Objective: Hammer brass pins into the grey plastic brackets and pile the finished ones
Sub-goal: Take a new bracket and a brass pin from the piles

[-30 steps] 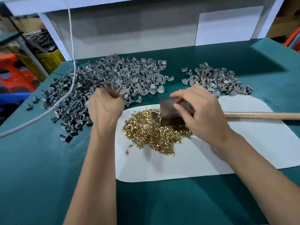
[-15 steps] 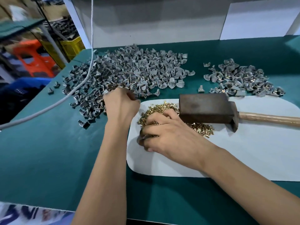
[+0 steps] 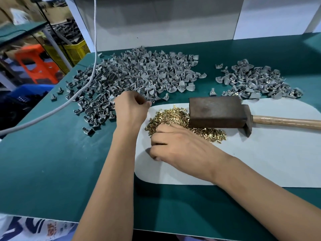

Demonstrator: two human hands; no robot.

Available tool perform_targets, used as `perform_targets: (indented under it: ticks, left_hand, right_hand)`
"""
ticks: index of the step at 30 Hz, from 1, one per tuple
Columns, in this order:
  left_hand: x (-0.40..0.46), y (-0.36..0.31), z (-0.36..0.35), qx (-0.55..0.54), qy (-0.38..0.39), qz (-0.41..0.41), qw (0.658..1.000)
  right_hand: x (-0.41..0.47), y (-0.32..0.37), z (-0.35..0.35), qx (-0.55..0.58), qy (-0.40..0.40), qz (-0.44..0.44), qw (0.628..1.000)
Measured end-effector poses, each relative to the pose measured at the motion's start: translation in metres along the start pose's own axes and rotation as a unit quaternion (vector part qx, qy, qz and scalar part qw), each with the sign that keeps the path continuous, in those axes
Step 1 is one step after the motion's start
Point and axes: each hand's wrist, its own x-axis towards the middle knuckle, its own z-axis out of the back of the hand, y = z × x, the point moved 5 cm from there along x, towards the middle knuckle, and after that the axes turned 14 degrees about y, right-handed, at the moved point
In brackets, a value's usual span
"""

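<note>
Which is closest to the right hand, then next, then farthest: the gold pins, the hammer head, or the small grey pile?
From the right hand:
1. Brass pins, touching its fingers.
2. Hammer head, just behind, to the right.
3. Small grey bracket pile, far right.

A single head-worn camera looks forward and down from the near edge of the green table [image 3: 52,171], close above the white mat [image 3: 260,162] (wide-angle, edges bowed), facing the grey panel [image 3: 165,23] along the far edge.
</note>
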Motion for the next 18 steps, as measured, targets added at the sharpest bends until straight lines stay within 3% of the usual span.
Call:
perform_targets:
  ticks: [6,10,13,18]
  left_hand:
    - [0.001,-0.001,-0.009,-0.051,-0.005,-0.039,0.998]
    - [0.000,-0.004,-0.006,-0.079,-0.035,-0.045,0.995]
    - [-0.003,-0.008,-0.004,-0.142,-0.049,-0.047,0.988]
    - [-0.012,-0.030,-0.012,-0.248,-0.024,-0.105,0.963]
  right_hand:
    - [-0.007,-0.025,-0.003,0.016,0.001,-0.083,0.996]
    - [-0.010,-0.024,0.000,-0.001,-0.012,-0.082,0.997]
    - [-0.020,-0.029,0.013,0.067,-0.085,-0.083,0.991]
    - [-0.041,-0.055,0.031,0.213,-0.220,-0.114,0.945]
